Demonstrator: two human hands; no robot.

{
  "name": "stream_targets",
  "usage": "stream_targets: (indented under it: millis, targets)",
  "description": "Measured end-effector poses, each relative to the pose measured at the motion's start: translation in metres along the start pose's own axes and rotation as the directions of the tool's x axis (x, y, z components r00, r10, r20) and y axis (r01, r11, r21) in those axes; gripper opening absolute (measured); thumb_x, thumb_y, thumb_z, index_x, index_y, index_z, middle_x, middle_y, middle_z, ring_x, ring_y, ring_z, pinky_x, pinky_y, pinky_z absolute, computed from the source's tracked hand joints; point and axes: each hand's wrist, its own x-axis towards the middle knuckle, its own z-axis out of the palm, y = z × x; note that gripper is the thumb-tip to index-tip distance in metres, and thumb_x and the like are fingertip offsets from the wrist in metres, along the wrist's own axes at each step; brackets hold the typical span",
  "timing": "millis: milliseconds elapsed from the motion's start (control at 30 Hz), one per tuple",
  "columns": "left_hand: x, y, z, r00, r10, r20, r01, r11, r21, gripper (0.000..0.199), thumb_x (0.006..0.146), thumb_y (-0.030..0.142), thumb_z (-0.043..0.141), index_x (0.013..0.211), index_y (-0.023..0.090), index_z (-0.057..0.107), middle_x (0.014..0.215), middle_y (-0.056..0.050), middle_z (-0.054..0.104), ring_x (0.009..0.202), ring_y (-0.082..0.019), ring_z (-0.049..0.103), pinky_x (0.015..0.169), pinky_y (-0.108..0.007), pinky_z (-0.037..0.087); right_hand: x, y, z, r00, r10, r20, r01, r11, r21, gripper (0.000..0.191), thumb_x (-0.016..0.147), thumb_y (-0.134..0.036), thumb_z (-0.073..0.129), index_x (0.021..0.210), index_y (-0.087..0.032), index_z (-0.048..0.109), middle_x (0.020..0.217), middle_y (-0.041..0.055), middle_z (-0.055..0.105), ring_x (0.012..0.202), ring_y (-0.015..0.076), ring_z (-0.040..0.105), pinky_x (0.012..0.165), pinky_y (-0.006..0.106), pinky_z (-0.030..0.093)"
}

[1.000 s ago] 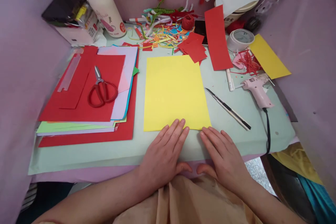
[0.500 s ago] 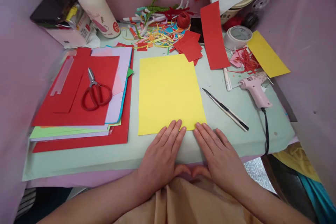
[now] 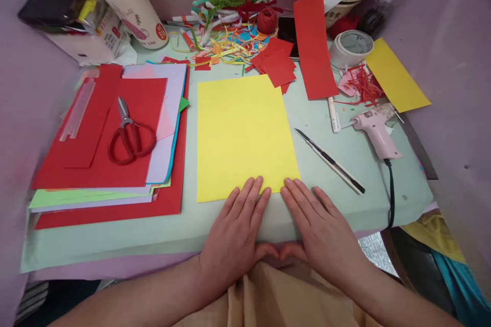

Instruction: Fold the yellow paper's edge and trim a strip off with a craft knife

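A yellow sheet (image 3: pixel 245 135) lies flat in the middle of the table. My left hand (image 3: pixel 240 225) rests palm down, its fingertips on the sheet's near edge. Beside it my right hand (image 3: pixel 314 219) also lies flat, fingertips at the near right corner of the sheet. Both hands have their fingers stretched out, and the thumbs meet near the table's front edge. A craft knife (image 3: pixel 329 160) lies to the right of the sheet. Red-handled scissors (image 3: pixel 131 138) sit on a stack of coloured papers (image 3: pixel 164 163) at the left.
A pink glue gun (image 3: pixel 378 133) with its black cord is at the right, near a yellow strip (image 3: pixel 401 79), a tape roll (image 3: pixel 351 48) and a red strip (image 3: pixel 315 46). Paper scraps (image 3: pixel 230 48) lie at the back. A bottle (image 3: pixel 132 10) stands back left.
The camera view has shifted slightly, so the table things appear a little displaced, most clearly at the left. The hands remain at the sheet's near edge with fingers still stretched out.
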Motion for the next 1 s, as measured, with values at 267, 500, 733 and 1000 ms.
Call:
stream_targets:
  millis: [267, 500, 733, 1000]
  targets:
    - [0.0, 0.002, 0.001, 1.0, -0.01, 0.012, 0.009, 1.0, 0.019, 0.097, 0.085, 0.077, 0.043, 0.15, 0.006, 0.033, 0.161, -0.019, 0.018, 0.149, -0.032, 0.017, 0.12, -0.045, 0.02, 0.004, -0.003, -0.003, 1.0, 0.009, 0.005, -0.009, 1.0, -0.016, 0.101, 0.08, -0.082, 0.039, 0.148, -0.007, 0.037, 0.156, 0.0149, 0.034, 0.143, 0.0265, 0.031, 0.117, 0.046, 0.023]
    - [0.0, -0.005, -0.001, 1.0, 0.029, -0.004, -0.029, 1.0, -0.012, 0.099, 0.083, 0.078, 0.047, 0.151, 0.008, 0.031, 0.16, -0.017, 0.021, 0.147, -0.032, 0.023, 0.116, -0.044, 0.026, -0.001, 0.012, -0.01, 0.998, -0.047, 0.029, 0.044, 0.995, 0.094, 0.099, 0.084, -0.068, 0.054, 0.155, -0.009, 0.019, 0.157, 0.018, 0.029, 0.147, 0.0286, 0.024, 0.116, 0.05, 0.03]
    - [0.008, -0.019, -0.007, 0.996, 0.073, -0.056, -0.074, 0.997, -0.016, 0.092, 0.084, 0.071, 0.055, 0.151, 0.012, 0.033, 0.16, -0.014, 0.023, 0.146, -0.031, 0.026, 0.116, -0.044, 0.028, -0.015, 0.028, -0.012, 0.984, -0.017, -0.176, 0.047, 0.985, 0.167, 0.075, 0.092, -0.05, 0.056, 0.151, -0.013, 0.029, 0.146, 0.021, 0.042, 0.136, 0.0313, 0.038, 0.106, 0.051, 0.043]
    - [0.011, -0.033, -0.002, 0.995, 0.095, -0.02, -0.095, 0.995, -0.031, 0.102, 0.082, 0.077, 0.05, 0.149, 0.003, 0.031, 0.158, -0.02, 0.025, 0.148, -0.03, 0.021, 0.119, -0.045, 0.025, -0.001, -0.004, 0.001, 0.957, -0.183, -0.226, 0.204, 0.976, 0.072, 0.079, 0.088, -0.066, 0.05, 0.136, -0.004, 0.05, 0.134, 0.0196, 0.055, 0.128, 0.0306, 0.047, 0.111, 0.047, 0.036]
